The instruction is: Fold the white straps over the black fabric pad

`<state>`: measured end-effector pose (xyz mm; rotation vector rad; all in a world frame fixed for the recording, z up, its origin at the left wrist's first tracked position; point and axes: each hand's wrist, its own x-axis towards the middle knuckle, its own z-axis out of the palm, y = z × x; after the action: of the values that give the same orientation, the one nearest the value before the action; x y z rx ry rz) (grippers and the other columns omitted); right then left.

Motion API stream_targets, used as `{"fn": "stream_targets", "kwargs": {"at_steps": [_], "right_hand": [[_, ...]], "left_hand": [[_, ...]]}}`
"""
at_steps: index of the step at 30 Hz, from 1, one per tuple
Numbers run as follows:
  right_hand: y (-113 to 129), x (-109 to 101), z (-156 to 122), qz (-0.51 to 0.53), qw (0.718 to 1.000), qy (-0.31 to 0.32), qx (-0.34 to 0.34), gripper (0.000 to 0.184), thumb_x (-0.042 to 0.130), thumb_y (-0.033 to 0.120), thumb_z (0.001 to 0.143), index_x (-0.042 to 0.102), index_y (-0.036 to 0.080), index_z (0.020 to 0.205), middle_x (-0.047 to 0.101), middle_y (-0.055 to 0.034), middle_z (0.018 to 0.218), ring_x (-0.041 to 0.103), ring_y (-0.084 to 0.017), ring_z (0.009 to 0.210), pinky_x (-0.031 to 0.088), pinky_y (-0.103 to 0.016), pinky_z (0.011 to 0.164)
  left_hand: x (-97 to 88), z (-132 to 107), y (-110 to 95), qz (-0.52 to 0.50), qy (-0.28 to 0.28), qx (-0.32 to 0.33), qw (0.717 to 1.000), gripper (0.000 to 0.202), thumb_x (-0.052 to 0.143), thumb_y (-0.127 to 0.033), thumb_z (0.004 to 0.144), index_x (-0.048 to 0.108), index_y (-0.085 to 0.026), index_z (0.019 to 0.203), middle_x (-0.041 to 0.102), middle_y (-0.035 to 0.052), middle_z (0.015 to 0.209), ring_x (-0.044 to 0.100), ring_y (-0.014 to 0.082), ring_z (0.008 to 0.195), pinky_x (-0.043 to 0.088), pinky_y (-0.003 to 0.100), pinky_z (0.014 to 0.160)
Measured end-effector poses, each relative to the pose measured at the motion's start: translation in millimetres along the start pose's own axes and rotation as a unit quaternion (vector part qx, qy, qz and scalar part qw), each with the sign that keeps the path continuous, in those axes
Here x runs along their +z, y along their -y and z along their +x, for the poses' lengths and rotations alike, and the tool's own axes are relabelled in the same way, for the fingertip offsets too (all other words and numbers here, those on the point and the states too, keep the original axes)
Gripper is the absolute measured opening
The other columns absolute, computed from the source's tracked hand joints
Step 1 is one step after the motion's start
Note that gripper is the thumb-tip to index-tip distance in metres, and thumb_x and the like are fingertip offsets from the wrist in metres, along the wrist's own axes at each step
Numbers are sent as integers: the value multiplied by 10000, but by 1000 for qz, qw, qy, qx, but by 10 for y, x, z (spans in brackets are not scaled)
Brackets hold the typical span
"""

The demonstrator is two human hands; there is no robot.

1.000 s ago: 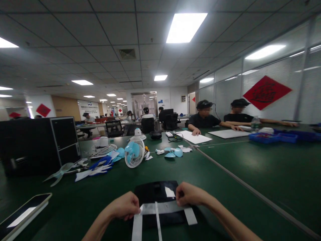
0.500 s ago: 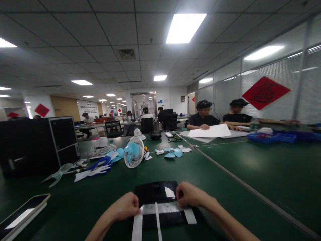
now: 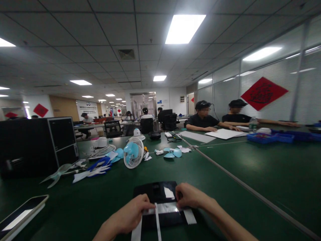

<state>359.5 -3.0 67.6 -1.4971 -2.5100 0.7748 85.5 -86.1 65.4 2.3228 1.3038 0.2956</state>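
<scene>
A flat black panel (image 3: 163, 219) lies on the table before me. Across it runs a shiny, see-through strip (image 3: 168, 208), which looks like tape. White ribbed bands (image 3: 190, 216) and a narrow white strip (image 3: 158, 222) cross the panel from front to back. My left hand (image 3: 134, 212) rests on the shiny strip with a finger stretched out, its tip by the narrow white strip. At the right end, my right hand (image 3: 188, 195) has its fingers pinched together on the shiny strip. A small white patch (image 3: 169, 192) shows on the panel's far part.
A phone-like device (image 3: 22, 214) lies at left, near a black computer case (image 3: 27, 144). Farther off are a small fan (image 3: 134, 154), blue-and-white gloves (image 3: 96, 169) and loose fan blades (image 3: 173, 153). Across the table, two people sit near white sheets (image 3: 224, 133) and blue trays (image 3: 260, 137).
My left hand has moved right along the shiny strip, from its left end to the narrow white strip. My right hand has stayed put. Across the table, a raised white sheet now lies flat.
</scene>
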Motion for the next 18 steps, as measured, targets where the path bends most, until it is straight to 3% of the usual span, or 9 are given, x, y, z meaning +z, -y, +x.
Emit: {"fn": "stream_targets", "kwargs": {"at_steps": [5, 8, 11, 13, 18], "right_hand": [[87, 0, -57, -5, 997, -32, -63, 175, 662, 245, 708, 705, 166, 858, 693, -20, 877, 612, -147, 753, 418, -222, 600], [255, 82, -126, -26, 978, -61, -198, 183, 549, 208, 805, 720, 158, 846, 694, -39, 880, 611, -148, 796, 442, -246, 729], [431, 227, -193, -40, 945, -36, -322, 273, 492, 124, 813, 722, 172, 953, 698, -49, 973, 606, -156, 922, 425, -256, 877], [516, 313, -231, -63, 936, -33, -345, 344, 465, 92, 810, 699, 178, 1046, 679, -61, 1063, 586, -164, 990, 416, -260, 910], [590, 389, -318, -152, 931, -48, -328, 383, 436, 102, 830, 662, 186, 1128, 642, -87, 1116, 547, -196, 1030, 412, -300, 896]], "left_hand": [[30, 19, 26, 24, 2, 1, 1000, 562, 373, -30, 788, 593, -349, 1195, 505, 13, 1111, 486, 170, 1004, 391, 282, 857], [29, 23, 32, 21, -1, 3, 1000, 550, 369, -29, 791, 604, -340, 1180, 509, 14, 1097, 486, 170, 1002, 387, 281, 857], [28, 24, 27, 17, -2, 6, 1000, 561, 367, -27, 794, 600, -351, 1187, 513, 12, 1093, 488, 167, 1005, 384, 282, 869], [34, 28, 33, 15, -6, 12, 1000, 569, 365, -21, 794, 598, -360, 1188, 517, 8, 1088, 486, 166, 1015, 378, 283, 886], [69, 47, 74, 13, -17, 26, 999, 545, 373, -17, 787, 621, -349, 1141, 527, -1, 1054, 491, 156, 989, 379, 270, 865]]}}
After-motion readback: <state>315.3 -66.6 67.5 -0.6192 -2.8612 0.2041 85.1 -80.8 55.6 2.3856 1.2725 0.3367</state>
